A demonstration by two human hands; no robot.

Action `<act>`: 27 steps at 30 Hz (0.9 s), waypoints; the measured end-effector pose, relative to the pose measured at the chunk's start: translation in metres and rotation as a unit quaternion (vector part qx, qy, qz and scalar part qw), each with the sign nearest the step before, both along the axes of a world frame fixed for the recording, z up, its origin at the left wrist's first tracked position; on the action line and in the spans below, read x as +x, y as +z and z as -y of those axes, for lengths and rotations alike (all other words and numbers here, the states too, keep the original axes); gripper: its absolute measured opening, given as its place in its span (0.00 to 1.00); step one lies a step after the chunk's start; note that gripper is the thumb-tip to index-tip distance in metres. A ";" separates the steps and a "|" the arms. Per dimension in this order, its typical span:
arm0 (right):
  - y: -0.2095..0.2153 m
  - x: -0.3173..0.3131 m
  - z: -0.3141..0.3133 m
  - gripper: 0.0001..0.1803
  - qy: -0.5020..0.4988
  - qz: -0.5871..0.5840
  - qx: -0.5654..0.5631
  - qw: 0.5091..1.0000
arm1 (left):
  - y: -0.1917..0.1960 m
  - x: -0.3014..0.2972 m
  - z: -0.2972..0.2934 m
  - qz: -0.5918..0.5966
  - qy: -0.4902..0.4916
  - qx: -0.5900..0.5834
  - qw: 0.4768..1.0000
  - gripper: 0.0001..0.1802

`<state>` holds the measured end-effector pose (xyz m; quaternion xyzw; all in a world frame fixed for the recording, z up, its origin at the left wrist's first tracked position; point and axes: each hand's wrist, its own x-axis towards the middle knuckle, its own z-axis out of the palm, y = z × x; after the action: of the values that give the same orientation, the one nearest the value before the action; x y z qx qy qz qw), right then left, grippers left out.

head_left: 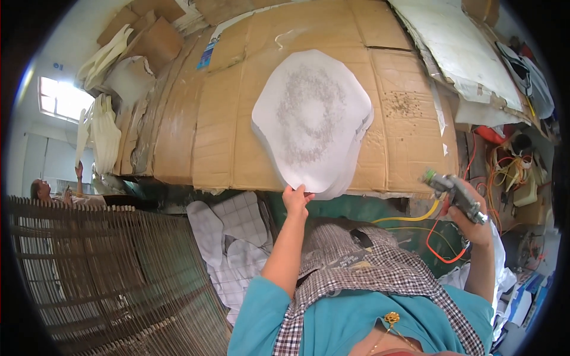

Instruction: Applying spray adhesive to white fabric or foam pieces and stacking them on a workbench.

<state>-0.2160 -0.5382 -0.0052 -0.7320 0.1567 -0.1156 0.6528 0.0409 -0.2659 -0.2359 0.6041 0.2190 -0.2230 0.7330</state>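
Observation:
A stack of white shaped sheets, wide in the middle and narrowing toward me, lies on the cardboard-covered table. Grey speckles form a rough ring on the top sheet. My left hand pinches the near edge of the stack between thumb and fingers; how many layers it grips is hidden. Off to the right, my right hand is wrapped round a spray gun. The gun's greenish nozzle points left, away from the stack's surface by some distance. A yellow hose and an orange hose hang near the gun.
Brownish slatted racks stand at the left, with a person beyond them. Grey checked pieces lie below the table edge. White sheets are piled at the far right, above tangled hoses. Cream pieces hang at the left.

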 end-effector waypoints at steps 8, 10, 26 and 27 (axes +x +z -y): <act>0.011 -0.010 0.005 0.28 -0.042 0.006 -0.019 0.999 | 0.000 -0.006 0.014 -0.015 0.005 -0.010 1.000 0.13; 0.010 -0.018 0.013 0.28 -0.010 0.011 -0.031 0.999 | -0.002 -0.007 0.018 -0.016 0.006 -0.020 1.000 0.16; -0.041 0.096 -0.060 0.30 0.131 -0.041 0.080 0.987 | 0.243 -0.026 -0.185 0.264 0.200 -0.457 0.826 0.22; -0.040 0.111 -0.081 0.27 0.150 -0.054 0.103 0.982 | 0.261 -0.042 -0.209 0.263 0.206 -0.470 0.817 0.21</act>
<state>-0.1053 -0.4575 -0.0455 -0.6813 0.0906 0.0400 0.7252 -0.0013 -0.0567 0.0253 0.1626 0.0058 0.0248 0.9864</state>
